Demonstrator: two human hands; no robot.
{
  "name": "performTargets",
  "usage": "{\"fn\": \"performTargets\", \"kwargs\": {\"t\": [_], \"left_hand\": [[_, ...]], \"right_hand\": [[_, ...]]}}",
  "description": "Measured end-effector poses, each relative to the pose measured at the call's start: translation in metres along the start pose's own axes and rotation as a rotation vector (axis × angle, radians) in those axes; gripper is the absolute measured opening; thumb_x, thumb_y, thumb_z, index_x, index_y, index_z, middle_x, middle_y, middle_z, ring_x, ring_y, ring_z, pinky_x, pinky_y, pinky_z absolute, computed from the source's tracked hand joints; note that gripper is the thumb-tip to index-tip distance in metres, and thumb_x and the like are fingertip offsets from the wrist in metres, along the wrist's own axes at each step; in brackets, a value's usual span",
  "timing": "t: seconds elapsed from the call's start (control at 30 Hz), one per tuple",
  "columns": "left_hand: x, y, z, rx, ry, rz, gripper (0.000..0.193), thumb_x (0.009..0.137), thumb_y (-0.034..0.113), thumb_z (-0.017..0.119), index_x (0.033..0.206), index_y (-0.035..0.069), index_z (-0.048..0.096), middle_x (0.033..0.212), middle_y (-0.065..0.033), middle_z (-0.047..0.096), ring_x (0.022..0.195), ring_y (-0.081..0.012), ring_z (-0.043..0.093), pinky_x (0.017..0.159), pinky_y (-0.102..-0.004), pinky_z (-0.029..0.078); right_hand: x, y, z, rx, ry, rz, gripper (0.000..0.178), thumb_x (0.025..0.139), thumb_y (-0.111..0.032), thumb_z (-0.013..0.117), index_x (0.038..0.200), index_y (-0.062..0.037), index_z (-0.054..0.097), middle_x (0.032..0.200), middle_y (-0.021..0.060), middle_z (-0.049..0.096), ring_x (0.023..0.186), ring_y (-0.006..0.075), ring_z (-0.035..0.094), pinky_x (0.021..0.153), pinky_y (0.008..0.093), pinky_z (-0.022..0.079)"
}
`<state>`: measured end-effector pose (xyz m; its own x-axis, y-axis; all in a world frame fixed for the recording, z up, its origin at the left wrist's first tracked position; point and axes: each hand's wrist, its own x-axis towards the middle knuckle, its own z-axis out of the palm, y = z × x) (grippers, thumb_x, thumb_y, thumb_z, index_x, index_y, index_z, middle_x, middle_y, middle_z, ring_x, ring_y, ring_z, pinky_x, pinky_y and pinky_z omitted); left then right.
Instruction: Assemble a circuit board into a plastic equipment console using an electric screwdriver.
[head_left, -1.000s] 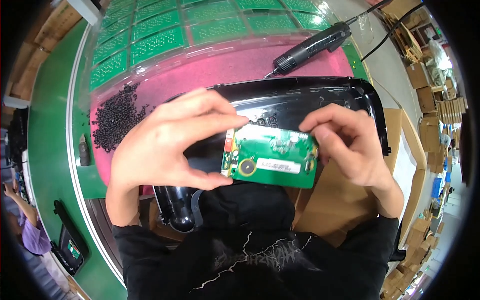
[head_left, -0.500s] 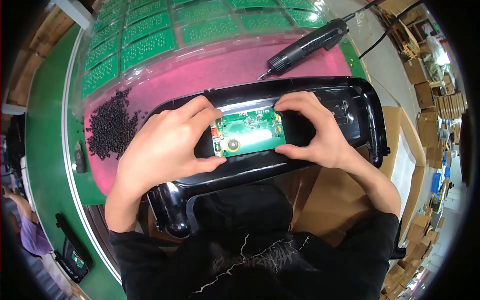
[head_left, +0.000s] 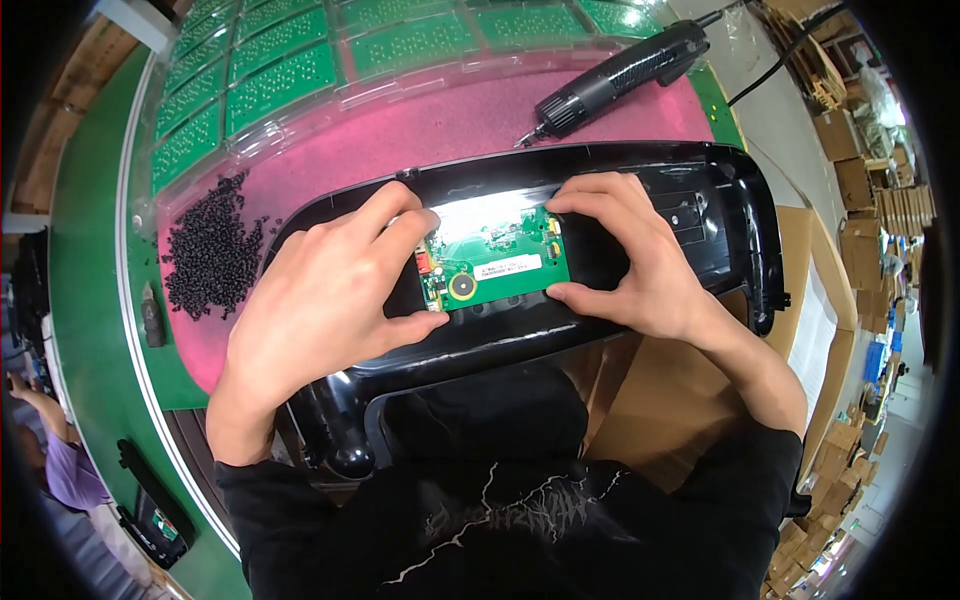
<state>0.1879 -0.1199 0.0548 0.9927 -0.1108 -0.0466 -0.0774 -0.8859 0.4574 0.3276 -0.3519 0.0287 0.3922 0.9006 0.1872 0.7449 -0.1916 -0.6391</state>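
Observation:
Between my two hands is a green circuit board [head_left: 505,285] with a round buzzer-like part near its lower left corner and small connectors on both short edges. My left hand [head_left: 325,285] grips its left end, thumb at the lower corner and fingers at the upper one. My right hand [head_left: 640,255] pinches the right end the same way. Beneath the board lies a long black plastic housing [head_left: 480,352], its hollow side up. I cannot tell whether the board rests fully on the housing.
A black electric screwdriver [head_left: 620,80] lies on the pink mat [head_left: 420,125] beyond the housing. Many small black screws [head_left: 212,250] are heaped at left. Clear trays of green boards [head_left: 280,85] stand behind. An open cardboard box [head_left: 660,400] is at right, a small dark bottle [head_left: 152,318] at far left.
The board has tilted slightly, so the glare moved to its upper edge and a white label now shows. Both hands keep their hold. The view has shifted a little.

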Motion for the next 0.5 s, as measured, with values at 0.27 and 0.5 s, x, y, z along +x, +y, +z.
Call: {"fn": "performTargets", "kwargs": {"t": [0.27, 0.5], "left_hand": [[0.0021, -0.0017, 0.0012, -0.006, -0.009, 0.01, 0.057, 0.057, 0.021, 0.079, 0.104, 0.001, 0.055, 0.102, -0.0084, 0.053, 0.079, -0.031, 0.059, 0.064, -0.0383, 0.048], [0.0001, -0.0004, -0.0014, -0.002, -0.034, 0.013, 0.058, 0.059, 0.022, 0.079, 0.107, 0.002, 0.054, 0.105, -0.0091, 0.052, 0.08, -0.0312, 0.06, 0.064, -0.0386, 0.049]], "right_hand": [[-0.0005, -0.0001, -0.001, 0.004, -0.017, 0.022, 0.056, 0.062, -0.011, 0.078, 0.111, -0.0035, 0.053, 0.113, 0.0129, 0.051, 0.104, 0.031, 0.047, 0.091, 0.0371, 0.04], [0.0, -0.0034, -0.0023, -0.04, -0.048, 0.021, 0.061, 0.061, -0.012, 0.078, 0.115, -0.0041, 0.05, 0.114, 0.0141, 0.05, 0.106, 0.0321, 0.046, 0.093, 0.0376, 0.039]]}}
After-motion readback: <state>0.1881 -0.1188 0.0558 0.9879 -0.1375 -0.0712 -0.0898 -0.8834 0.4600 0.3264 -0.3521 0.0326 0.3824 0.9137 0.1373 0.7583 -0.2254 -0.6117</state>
